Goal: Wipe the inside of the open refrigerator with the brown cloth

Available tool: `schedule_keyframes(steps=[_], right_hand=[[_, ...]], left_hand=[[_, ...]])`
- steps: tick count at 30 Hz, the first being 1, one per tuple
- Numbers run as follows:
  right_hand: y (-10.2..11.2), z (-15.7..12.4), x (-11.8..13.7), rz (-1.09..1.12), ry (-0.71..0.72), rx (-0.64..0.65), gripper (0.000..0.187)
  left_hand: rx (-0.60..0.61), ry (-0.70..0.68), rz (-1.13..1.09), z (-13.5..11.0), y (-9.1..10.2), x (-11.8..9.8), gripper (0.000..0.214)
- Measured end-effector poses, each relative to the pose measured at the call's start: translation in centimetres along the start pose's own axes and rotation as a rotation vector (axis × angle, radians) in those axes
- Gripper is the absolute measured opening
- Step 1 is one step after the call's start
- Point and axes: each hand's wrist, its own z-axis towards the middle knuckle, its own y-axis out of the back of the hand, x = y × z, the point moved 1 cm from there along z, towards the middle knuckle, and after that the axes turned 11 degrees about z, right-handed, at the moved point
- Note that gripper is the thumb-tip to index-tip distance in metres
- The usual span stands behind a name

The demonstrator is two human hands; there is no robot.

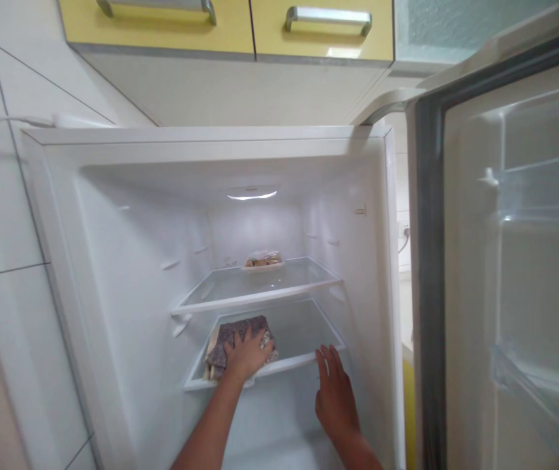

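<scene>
A folded grey-brown patterned cloth (220, 349) with a cream-coloured edge lies on the front left of the lower glass shelf (299, 329) in the fridge. My left hand (247, 356) rests on top of it, fingers spread over the fabric; the underside of the cloth is hidden. At the right end of the same shelf, my right hand (335, 395) has its fingers stretched out toward the white front rim. Its fingertips are at the rim, and no object shows in this hand.
On the upper glass shelf (259, 287) a wrapped food tray (263, 260) sits at the back. The fridge door (469, 261) stands wide on the right, with clear door racks (543, 196). Yellow cupboards (328, 39) hang above; a tiled wall (5, 209) borders the left.
</scene>
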Motion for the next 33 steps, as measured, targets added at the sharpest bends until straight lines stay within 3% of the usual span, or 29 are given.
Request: schedule_keyframes(steps=[10,16,25,28,33], right_hand=[[-3.9,-0.1,-2.9,0.075,0.118,-0.213,0.073],[-5.7,0.2,-3.0,0.135,0.134,-0.338,0.074],[-5.4,0.2,-2.3,0.116,0.098,-0.326,0.065],[-4.8,0.2,-1.6,0.097,0.06,-0.307,0.063],[-3.7,0.3,-1.1,0.06,0.0,-0.167,0.068]], left_hand=[[-0.01,-0.054,0.023,7.8,-1.1,6.1,0.072],[-0.017,-0.048,0.013,10.0,-1.3,7.1,0.07],[0.008,-0.036,-0.009,8.0,-1.0,5.2,0.069],[0.015,-0.083,-0.012,6.1,-0.7,3.2,0.067],[0.015,-0.165,-0.032,1.5,-0.4,-1.3,0.068]])
